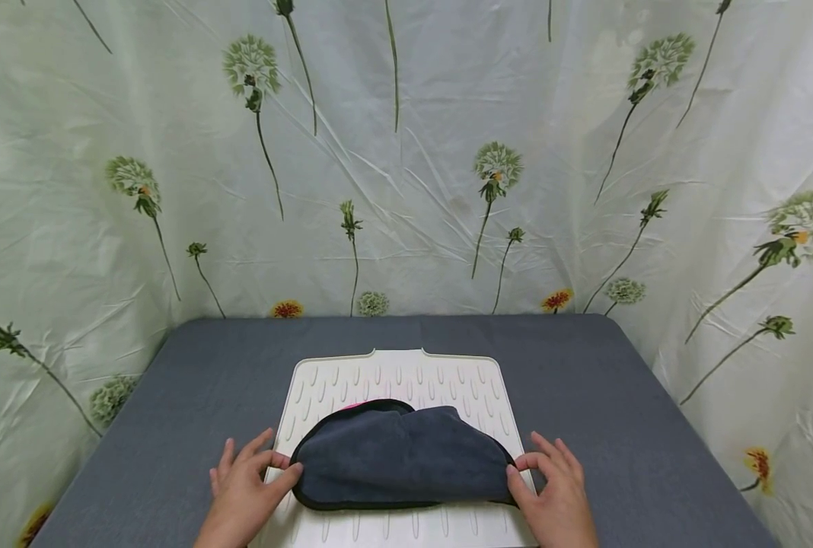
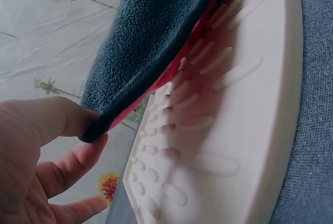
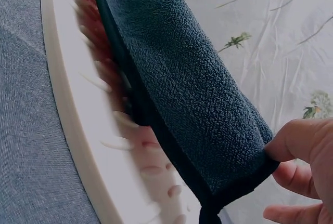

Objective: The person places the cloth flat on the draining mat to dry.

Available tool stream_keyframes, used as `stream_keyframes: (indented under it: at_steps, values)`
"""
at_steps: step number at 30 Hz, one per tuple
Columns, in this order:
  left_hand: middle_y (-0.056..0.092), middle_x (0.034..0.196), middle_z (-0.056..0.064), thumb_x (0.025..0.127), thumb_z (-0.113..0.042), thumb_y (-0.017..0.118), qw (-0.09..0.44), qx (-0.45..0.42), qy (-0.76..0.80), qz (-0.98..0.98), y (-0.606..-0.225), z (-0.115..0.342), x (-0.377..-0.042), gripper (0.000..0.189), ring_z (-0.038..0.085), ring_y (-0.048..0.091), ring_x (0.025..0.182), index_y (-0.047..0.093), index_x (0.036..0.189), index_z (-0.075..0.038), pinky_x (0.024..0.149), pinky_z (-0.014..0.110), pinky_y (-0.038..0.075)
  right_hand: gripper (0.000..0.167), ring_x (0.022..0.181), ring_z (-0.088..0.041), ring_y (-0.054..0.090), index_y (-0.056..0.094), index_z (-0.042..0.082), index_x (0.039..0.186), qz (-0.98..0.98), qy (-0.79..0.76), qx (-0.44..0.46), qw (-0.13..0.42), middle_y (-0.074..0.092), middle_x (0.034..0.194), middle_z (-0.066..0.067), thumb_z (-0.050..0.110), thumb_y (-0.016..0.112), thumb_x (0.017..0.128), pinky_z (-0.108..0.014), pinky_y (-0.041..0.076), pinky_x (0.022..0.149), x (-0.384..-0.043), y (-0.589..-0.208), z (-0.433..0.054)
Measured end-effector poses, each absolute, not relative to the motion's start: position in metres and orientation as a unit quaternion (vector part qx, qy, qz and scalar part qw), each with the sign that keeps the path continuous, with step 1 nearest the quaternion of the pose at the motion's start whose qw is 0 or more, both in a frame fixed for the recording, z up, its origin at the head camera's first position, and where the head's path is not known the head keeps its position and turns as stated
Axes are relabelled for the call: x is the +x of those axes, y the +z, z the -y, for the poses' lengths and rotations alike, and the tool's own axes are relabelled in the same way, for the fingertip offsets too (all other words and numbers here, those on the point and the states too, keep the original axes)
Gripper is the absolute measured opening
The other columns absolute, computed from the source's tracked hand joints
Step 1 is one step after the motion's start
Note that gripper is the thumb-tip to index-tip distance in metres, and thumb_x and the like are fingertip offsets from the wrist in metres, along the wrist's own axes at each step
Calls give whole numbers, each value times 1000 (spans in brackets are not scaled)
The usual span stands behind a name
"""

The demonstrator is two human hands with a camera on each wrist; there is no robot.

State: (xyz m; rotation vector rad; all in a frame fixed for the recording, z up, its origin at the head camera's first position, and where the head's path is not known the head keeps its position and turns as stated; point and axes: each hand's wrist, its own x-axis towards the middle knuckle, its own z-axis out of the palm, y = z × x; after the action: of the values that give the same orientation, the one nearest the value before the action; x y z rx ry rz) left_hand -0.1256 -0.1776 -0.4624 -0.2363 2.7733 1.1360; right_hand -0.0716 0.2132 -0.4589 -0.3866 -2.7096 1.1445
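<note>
so the left hand (image 1: 245,487) has one end of the dark blue cloth (image 1: 406,460) pinched between thumb and finger; right hand (image 1: 553,487) is pinching the other end; cloth's folded, pink showing underneath, ends up off the bumpy white tray (image 1: 457,380); tray's on a grey table (image 1: 557,373), flowery curtain (image 1: 420,175) behind

Curtained tabletop workspace, type of room indeterminate. A pale curtain (image 1: 420,221) printed with dandelions hangs behind and along both sides of a table (image 1: 578,380) covered in grey-blue fabric and screens the surrounding room from view.
</note>
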Motion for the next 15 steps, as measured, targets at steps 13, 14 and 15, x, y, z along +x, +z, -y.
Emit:
stream_keyframes:
  at_steps: [13,14,15]
  values:
    - [38,159,29,86,-29,78,86,-80,383,-916,-459,183,-116,17,67,-5,148,74,84,-13,107,87,-7,9,149,-52,20,71,12,90,910,384,-159,-1,47,153,-29,21,74,92,-75,27,112,-71,-457,-218]
    - [37,159,29,87,-30,78,88,-80,380,-918,-459,184,-115,18,68,-5,148,74,83,-14,106,88,-7,9,149,-53,19,71,12,89,910,384,-159,-3,47,153,-29,20,74,92,-75,27,112,-71,-457,-218]
    - [37,160,29,87,-32,78,90,-82,376,-919,-460,184,-115,19,68,-5,147,73,83,-14,105,88,-8,9,149,-53,19,71,12,88,910,382,-158,-3,47,152,-30,19,74,91,-74,26,113,-71,-458,-218]
